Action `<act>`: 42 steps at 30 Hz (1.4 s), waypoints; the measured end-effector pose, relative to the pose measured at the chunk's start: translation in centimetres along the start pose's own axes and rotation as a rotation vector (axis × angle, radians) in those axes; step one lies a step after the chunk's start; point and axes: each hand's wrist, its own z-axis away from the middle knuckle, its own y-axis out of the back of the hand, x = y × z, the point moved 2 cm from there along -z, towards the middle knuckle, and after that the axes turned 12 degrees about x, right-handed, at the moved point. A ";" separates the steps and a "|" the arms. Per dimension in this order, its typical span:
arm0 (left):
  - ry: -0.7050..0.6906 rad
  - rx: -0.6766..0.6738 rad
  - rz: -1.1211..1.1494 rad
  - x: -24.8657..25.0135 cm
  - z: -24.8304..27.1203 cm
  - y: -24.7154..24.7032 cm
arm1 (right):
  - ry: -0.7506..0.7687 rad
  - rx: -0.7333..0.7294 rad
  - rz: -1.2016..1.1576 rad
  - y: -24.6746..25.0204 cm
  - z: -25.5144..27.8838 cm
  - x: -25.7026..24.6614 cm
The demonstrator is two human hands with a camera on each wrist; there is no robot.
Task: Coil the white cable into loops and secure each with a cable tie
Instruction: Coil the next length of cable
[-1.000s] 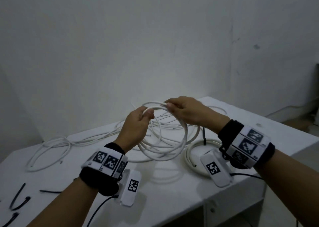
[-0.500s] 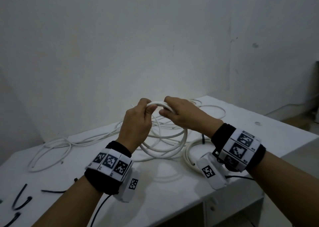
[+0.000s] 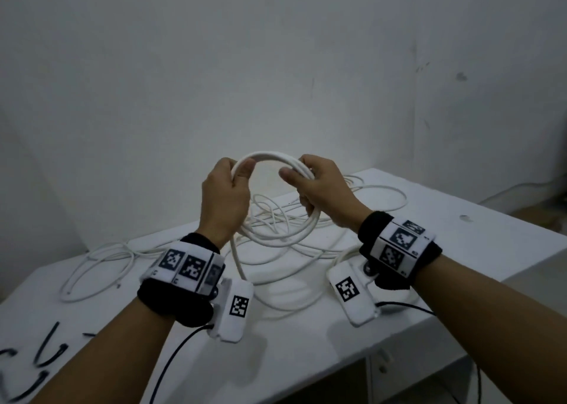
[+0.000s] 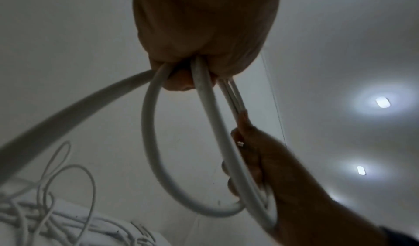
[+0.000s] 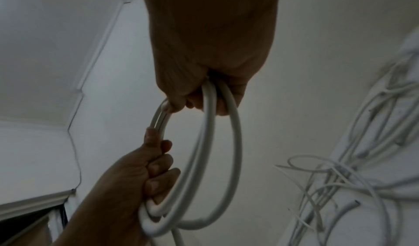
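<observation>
White cable (image 3: 273,161) is being held as a coil above the table (image 3: 460,250), gripped by left hand (image 3: 225,194) and right hand (image 3: 322,188), fingers curled round opposite sides, loops hanging upright between them.

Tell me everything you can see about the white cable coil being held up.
The white cable coil is several round, smooth, plastic-looking loops held upright above the table. The left hand grips its left side, the right hand its right. One strand trails down from it toward the loose cable on the table.
</observation>
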 end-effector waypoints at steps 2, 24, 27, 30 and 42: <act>0.136 -0.024 0.121 -0.4 -0.3 0.1 | -0.059 0.047 -0.037 -0.5 0.4 1.2; 0.760 0.142 0.651 -3.9 -1.7 2.8 | -0.946 -0.291 -0.173 -5.1 12.8 3.6; 0.801 0.110 0.685 -4.1 -1.1 3.0 | -1.051 0.221 -0.567 -6.3 10.7 5.9; 0.824 0.093 0.695 -4.5 -0.6 3.6 | -0.971 0.451 -0.729 -5.7 8.5 6.4; 0.818 0.047 0.623 -4.8 0.5 3.4 | -0.807 -0.014 -0.730 -4.3 6.6 4.4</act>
